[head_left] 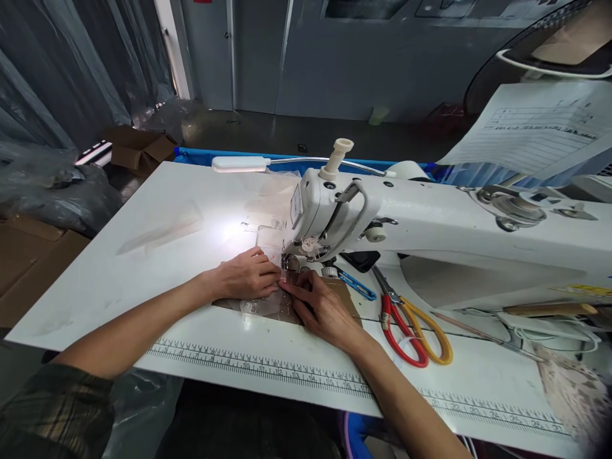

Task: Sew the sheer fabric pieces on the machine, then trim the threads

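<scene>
A white sewing machine (329,204) stands on the table, its needle area in front of my fingers. Sheer, pale fabric (261,307) lies at the presser foot, over a brown sheet (342,296) on the tabletop. From the left, my left hand (248,274) presses the fabric, fingers bent and close together, gripping it near the foot. My right hand (325,309) comes in from the right, its fingertips pinching the fabric edge just before the needle. Both sets of fingertips almost meet there. The exact stitching point is partly hidden by the fingers and machine head.
Right of my hands lie scissors (411,328) with red and yellow handles and a blue cutter (357,285). A printed ruler (268,370) runs along the front edge. A lamp (241,164) hangs behind. Lace (568,389) lies far right; cardboard boxes (38,268) stand left.
</scene>
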A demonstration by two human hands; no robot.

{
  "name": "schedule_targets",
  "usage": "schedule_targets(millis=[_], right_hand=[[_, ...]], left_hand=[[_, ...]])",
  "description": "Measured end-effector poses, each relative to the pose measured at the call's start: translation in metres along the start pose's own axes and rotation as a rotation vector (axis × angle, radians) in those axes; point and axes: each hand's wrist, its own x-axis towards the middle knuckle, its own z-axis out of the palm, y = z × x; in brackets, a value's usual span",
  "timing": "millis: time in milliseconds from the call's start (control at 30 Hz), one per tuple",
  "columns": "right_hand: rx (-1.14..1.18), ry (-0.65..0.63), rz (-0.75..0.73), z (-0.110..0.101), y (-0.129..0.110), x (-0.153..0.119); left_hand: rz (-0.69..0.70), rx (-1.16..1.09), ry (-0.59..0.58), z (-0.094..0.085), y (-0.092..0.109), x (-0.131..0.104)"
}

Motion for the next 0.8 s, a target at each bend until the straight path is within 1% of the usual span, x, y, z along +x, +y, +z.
schedule_targets(millis=[100, 233, 433, 600, 800], right_hand=[[0.006, 0.015, 0.002, 0.001, -0.001, -0.001], [-0.002, 0.022, 0.009, 0.003, 0.000, -0.002], [-0.049, 0.031, -0.002, 0.005, -0.002, -0.001], [-0.100, 0.060, -0.016, 0.006, -0.004, 0.001], [-0.075, 0.083, -0.004, 0.006, -0.006, 0.002]], left_hand=[[-0.015, -0.021, 0.000, -0.001, 0.001, -0.001], [-0.034, -0.055, -0.033, -0.004, 0.002, -0.002], [-0.064, -0.023, -0.077, -0.007, 0.003, -0.001], [-0.112, 0.039, -0.105, -0.004, 0.006, 0.001], [-0.192, 0.068, -0.110, 0.000, 0.011, 0.005]])
